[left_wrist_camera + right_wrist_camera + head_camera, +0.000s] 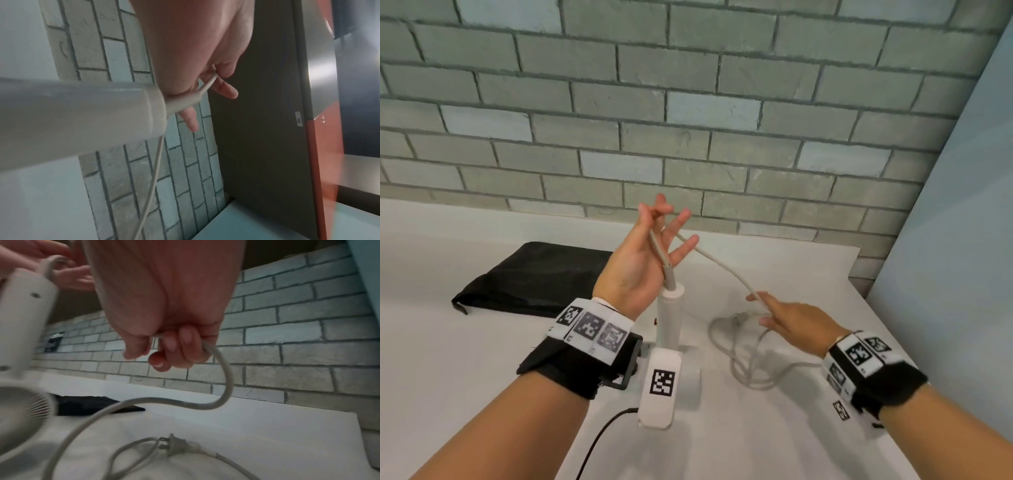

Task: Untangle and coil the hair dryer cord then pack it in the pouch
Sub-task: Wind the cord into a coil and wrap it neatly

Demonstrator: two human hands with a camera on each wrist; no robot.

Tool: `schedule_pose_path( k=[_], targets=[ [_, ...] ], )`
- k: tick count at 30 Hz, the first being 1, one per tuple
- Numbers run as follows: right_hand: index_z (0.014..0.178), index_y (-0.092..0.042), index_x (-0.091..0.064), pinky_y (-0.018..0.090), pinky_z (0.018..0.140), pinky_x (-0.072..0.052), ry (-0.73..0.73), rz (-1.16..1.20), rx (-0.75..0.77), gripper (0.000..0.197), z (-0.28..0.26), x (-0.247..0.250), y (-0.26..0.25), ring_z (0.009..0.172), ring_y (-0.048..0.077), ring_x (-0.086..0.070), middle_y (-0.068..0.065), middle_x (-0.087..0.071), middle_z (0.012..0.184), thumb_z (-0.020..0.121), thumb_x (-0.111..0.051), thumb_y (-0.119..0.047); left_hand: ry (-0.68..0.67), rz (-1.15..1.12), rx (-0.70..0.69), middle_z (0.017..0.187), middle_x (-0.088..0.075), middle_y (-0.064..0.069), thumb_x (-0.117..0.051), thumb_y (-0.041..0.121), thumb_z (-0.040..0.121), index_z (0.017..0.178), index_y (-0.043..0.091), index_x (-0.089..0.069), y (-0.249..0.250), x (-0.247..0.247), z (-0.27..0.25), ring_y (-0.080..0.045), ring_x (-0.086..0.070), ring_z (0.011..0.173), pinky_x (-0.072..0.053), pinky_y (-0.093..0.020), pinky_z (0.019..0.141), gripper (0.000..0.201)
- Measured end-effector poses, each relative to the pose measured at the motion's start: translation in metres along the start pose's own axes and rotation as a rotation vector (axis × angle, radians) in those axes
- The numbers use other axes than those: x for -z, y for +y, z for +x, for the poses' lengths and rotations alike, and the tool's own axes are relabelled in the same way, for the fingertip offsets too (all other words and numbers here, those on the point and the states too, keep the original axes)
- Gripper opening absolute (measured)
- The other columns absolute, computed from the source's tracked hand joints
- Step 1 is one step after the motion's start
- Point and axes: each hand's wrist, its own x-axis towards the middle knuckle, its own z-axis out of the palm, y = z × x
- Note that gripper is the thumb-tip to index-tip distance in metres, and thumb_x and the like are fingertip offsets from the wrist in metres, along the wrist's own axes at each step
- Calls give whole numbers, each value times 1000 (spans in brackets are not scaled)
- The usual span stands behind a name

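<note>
The cord point(726, 270) runs from the dryer point(669, 329), which stands handle-up on the white bench point(482, 359). The left hand point(640, 263) has the cord threaded between spread fingers just above the handle. The right hand point(794, 322) curls round the cord further along. Slack loops and the plug point(176, 444) lie on the bench. The black pouch point(534, 277) lies flat, left. A square black-and-white code marker is on the dryer; no readable writing.
</note>
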Motion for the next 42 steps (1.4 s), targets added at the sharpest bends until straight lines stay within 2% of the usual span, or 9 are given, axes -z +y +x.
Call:
schedule_pose_path(
  k=[4,11,15,18,21,24,27,36,42],
  targets=[
    [137,-34,-21,33,79,-44,7,44,97,42,-18,7,-27,102,24,-60,-1,-64,115,96,-29,-41,46,207,-33,150,-29,16,-27,39,96,85,29,-63,0,5,7,-12,-38,134,-37,-38,107,40],
    [111,-33,-53,31,68,-46,159,-195,348,74,-40,32,-55,89,15,-62,-11,-66,105,78,1,-71,13,447,-53,149,-27,14,-16,39,98,120,38,-45,-9,8,18,-9,-40,129,-24,-31,110,37],
    [85,-17,-59,27,50,-39,525,-49,503,36,-42,54,-62,58,7,-45,-11,-55,67,92,-36,-44,-115,687,-6,129,-58,0,-19,44,93,112,33,-47,-10,9,20,-13,-69,93,-44,-20,92,35],
    [88,-11,-61,23,58,-41,790,150,499,20,-39,76,-69,63,7,-46,-10,-53,74,89,-50,-28,-260,820,73,89,-74,-1,-24,49,87,109,31,-50,-5,2,18,-17,-67,66,-49,-19,71,39],
    [85,-10,-63,21,58,-39,920,304,451,15,-33,99,-75,64,12,-50,-2,-59,70,85,-59,-25,-383,889,124,66,-70,0,-20,44,92,112,29,-54,-4,-4,14,-15,-58,57,-47,-18,71,42],
    [81,-11,-63,20,54,-36,969,439,396,14,-23,114,-74,58,11,-48,0,-55,62,84,-61,-24,-497,803,207,57,-59,6,-25,60,85,110,31,-62,-7,-3,11,-12,-50,57,-46,-39,89,54],
    [79,-6,-60,29,52,-36,992,387,350,29,-10,117,-71,57,18,-47,6,-52,60,87,-55,-34,-558,623,298,56,-51,11,-43,71,73,98,28,-69,-7,-6,7,-6,-43,55,-42,-20,66,56],
    [92,-15,-45,32,58,-35,495,186,176,15,24,78,-44,57,14,-46,-7,-46,62,97,-35,-26,-445,222,382,41,-42,10,-36,41,91,61,21,-45,-5,-10,-2,-5,-34,35,-31,-18,44,38],
    [90,-13,-53,35,58,-52,211,1124,30,13,16,32,-39,48,14,-45,3,-38,62,95,-42,-18,-284,100,280,35,-45,7,-31,35,89,97,11,-56,-4,-5,-5,-3,-36,28,-32,-15,40,36]
  ],
)
